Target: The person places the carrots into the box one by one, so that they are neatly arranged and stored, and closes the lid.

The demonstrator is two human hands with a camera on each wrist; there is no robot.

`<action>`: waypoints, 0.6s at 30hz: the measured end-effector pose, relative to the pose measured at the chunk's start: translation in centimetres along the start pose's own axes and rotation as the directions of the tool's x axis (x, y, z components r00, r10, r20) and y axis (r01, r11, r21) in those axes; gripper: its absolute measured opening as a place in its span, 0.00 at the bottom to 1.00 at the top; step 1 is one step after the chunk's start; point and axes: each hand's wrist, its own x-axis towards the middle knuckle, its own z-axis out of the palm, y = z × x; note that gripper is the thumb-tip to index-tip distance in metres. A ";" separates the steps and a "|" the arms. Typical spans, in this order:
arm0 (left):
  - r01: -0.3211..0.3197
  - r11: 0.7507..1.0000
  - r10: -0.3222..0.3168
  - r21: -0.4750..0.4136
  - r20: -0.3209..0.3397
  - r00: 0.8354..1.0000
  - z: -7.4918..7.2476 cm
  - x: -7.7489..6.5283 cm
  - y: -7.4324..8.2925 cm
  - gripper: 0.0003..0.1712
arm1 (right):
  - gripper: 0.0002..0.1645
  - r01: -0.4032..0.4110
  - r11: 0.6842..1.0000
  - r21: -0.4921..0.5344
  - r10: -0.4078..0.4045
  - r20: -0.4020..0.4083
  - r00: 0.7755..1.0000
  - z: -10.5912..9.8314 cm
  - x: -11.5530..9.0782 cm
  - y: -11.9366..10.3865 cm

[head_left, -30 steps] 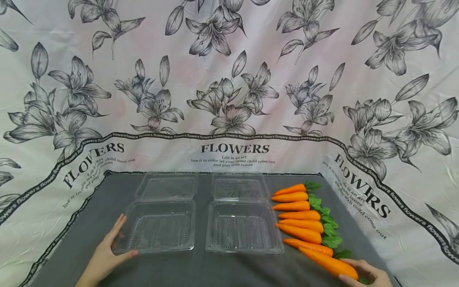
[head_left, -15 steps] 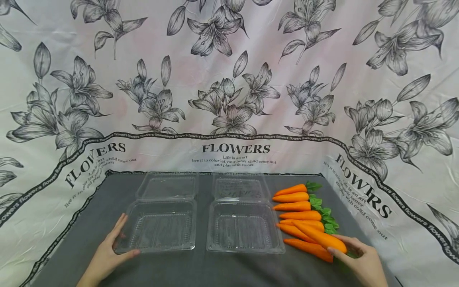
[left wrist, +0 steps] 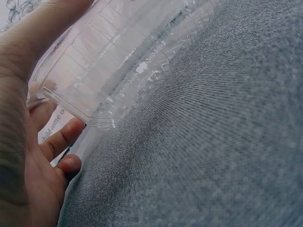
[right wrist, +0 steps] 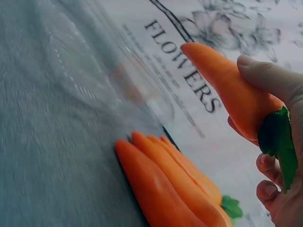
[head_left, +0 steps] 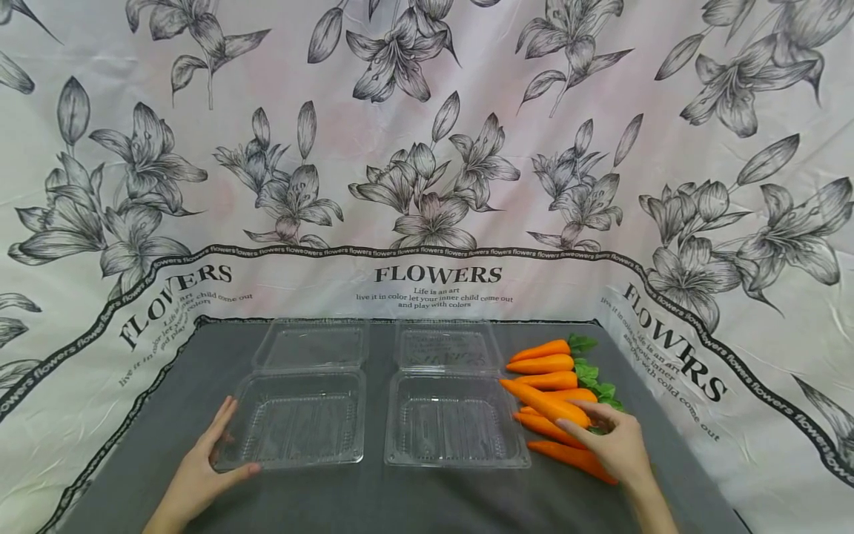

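Observation:
My right hand point(head_left: 617, 439) grips a carrot point(head_left: 548, 403) near its thick end, thumb on one side and fingers round the other. In the right wrist view the held carrot point(right wrist: 229, 87) tilts upward, its green leaves point(right wrist: 279, 142) hanging against the palm. Below it on the table lie several other carrots point(head_left: 542, 365), tips toward the left. My left hand point(head_left: 200, 467) holds the near left corner of the left clear plastic container point(head_left: 356, 452), thumb along the front and fingers at the side. Another clear plastic container point(head_left: 460, 461) stands beside the carrots, its lid point(head_left: 448, 348) folded back.
A dark grey cloth point(head_left: 373, 493) covers the table. White fabric printed with flowers point(head_left: 427, 185) hangs behind and along both sides. The left container's lid point(head_left: 312, 348) is also folded back, close to the rear fabric.
My right hand has lifted the nearest carrot from the front of the row and carried it up and left, over the other carrots. My left hand stays at the left container's corner.

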 end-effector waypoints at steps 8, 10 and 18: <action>0.005 1.000 -0.004 -0.011 0.008 1.000 -0.2 0.0 -0.1 0.65 | 0.25 0.107 0.991 0.084 -0.111 0.055 0.992 2.9 1.3 -1.6; -0.001 1.000 0.001 0.000 0.001 1.000 -0.3 0.1 -0.1 0.65 | 0.25 0.121 0.989 0.088 -0.127 0.067 0.990 3.6 1.8 -2.1; -0.014 1.000 0.015 0.018 -0.025 1.000 -0.2 0.1 -0.1 0.65 | 0.26 0.160 0.976 0.149 -0.178 0.113 0.978 6.6 3.6 -4.2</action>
